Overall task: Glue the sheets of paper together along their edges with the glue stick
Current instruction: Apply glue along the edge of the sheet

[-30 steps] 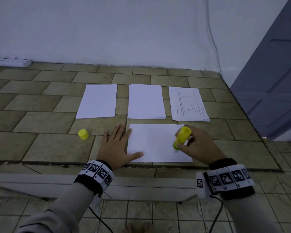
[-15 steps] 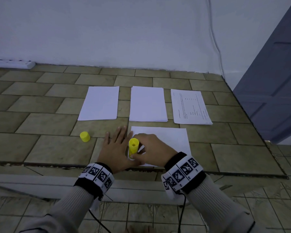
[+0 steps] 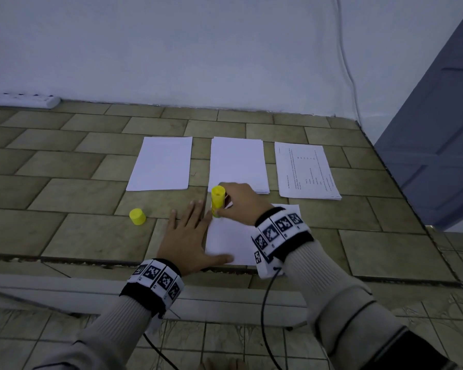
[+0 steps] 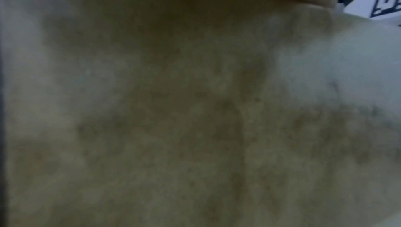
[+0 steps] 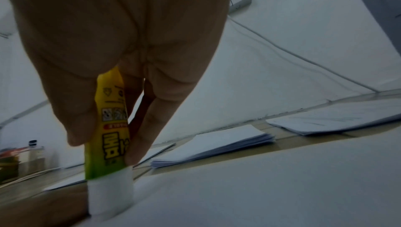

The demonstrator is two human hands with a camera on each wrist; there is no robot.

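Glue stick (image 3: 217,201): upright in my right hand (image 3: 238,202), pinched between thumb and fingers; its white tip is down on the far left corner of the near sheet (image 3: 230,241), as the right wrist view shows plainly
Near sheet: lying flat at the front edge of the tiled surface (image 3: 64,198); most of its right part is hidden under my right wrist
Left hand (image 3: 185,236): fingers straight and spread flat, thumb pressing the sheet's near left corner; it grips nothing; the left wrist view is only a blur of tile
Cap (image 3: 137,216): standing on the tiles to the left of my left hand, apart from it
Risk: I judge the thin sheet could wrinkle or drag if I push the glue too hard; if my left thumb lifts, the paper may slide; glue could run off the edge onto the tile
Other paper: two blank stacks (image 3: 162,164) (image 3: 238,164) and a printed stack (image 3: 306,170) lie further back, side by side
Room: white wall (image 3: 198,49) behind with a cable (image 3: 344,54) down it; grey door (image 3: 444,129) on the right
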